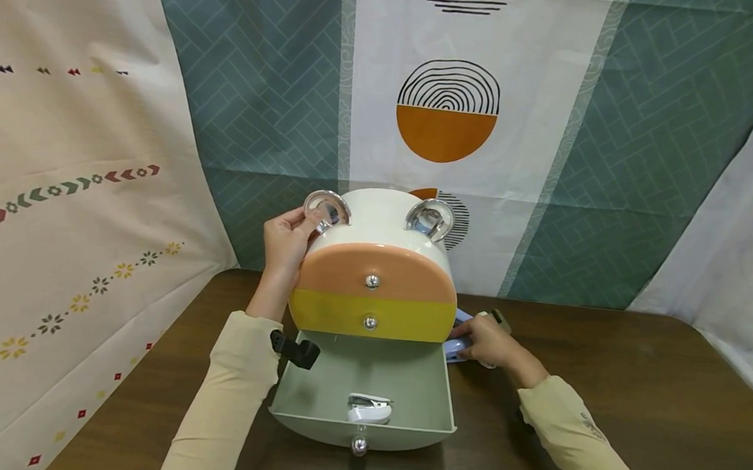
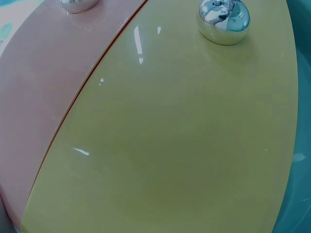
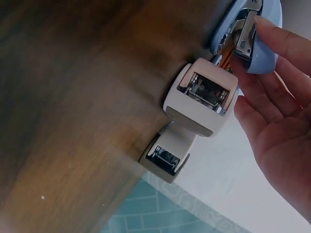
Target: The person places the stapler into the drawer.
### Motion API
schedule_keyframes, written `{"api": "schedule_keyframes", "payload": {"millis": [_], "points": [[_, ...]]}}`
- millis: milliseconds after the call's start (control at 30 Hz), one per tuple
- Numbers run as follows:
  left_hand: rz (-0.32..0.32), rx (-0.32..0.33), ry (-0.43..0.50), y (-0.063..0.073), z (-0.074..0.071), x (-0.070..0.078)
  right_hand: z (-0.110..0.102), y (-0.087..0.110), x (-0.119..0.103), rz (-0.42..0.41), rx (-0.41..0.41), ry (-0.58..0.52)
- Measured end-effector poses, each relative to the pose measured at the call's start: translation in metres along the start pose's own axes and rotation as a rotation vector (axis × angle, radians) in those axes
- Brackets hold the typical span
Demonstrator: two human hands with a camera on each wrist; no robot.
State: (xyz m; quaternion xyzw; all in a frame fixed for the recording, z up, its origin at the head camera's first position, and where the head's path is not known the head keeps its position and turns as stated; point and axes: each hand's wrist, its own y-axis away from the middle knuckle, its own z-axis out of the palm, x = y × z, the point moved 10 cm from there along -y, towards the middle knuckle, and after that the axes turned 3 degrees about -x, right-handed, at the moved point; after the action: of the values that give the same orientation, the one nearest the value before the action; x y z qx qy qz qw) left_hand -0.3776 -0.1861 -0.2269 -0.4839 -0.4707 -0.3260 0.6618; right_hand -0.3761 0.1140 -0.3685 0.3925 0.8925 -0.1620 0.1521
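Biggest thing here's the cabinet [image 1: 375, 264], parked between the hands, green drawer [image 1: 400, 373] pulled out nearer the person than either hand. Right hand [image 1: 489, 340] has the blue stapler [image 3: 265, 58] between thumb and fingers, just beside the cabinet. I'd firm that grip up and lift gently, since two pale gadgets [image 3: 189, 114] sit right by those fingers. Left hand [image 1: 287, 244] pinches the silver ring [image 1: 327, 195] on its side of the cabinet top, imo best done lightly so nothing tips. Little white stapler [image 1: 368, 413] is in the drawer, lower and between the hands, so leave it room
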Motion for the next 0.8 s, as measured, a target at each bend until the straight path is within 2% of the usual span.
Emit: {"api": "schedule_keyframes", "payload": {"millis": [267,567,800], "points": [[-0.004,-0.004,-0.001,0.001,0.003,-0.002,-0.004,0.009,-0.008,-0.003,0.013,-0.046],[-0.014,0.001,0.002,0.0,0.001,-0.002,-0.033,0.034,-0.02,0.002,0.069,-0.008],[0.0,0.001,0.008,0.0,0.0,0.0,-0.053,0.055,-0.032,0.031,0.076,0.003]]}}
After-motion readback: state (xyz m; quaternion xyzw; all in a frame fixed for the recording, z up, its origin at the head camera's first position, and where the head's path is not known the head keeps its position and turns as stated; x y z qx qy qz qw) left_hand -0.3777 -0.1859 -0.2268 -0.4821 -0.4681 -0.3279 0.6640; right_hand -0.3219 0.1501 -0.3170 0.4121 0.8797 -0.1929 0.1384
